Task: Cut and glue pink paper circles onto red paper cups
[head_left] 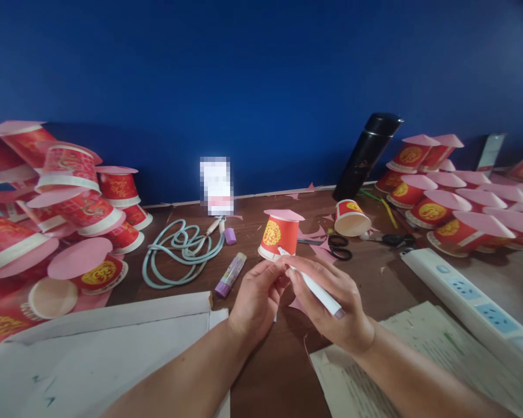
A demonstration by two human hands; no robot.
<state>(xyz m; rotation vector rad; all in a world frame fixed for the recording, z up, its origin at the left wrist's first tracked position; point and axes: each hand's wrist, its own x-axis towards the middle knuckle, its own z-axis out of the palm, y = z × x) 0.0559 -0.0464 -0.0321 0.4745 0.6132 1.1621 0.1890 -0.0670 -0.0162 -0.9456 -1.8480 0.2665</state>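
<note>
In the middle of the table a red paper cup [291, 236] with a yellow round pattern stands upside down, a pink paper disc [283, 215] on its base. My right hand [331, 299] is closed on a white marker [316, 290], which slants up to the left, its pointed end in front of the cup's lower edge. My left hand [257, 293] is closed beside it, thumb and fingers pinched close to the marker's front part. What the left fingers hold, if anything, is hidden. I cannot tell whether either hand touches the cup.
Stacked red cups with pink discs [76, 258] stand left; more cups with pink cones [436, 203] stand right. Around the middle lie a coiled cable [146, 264], glue stick [230, 274], scissors [340, 247], tipped cup [353, 219], black flask [366, 157] and power strip [444, 284].
</note>
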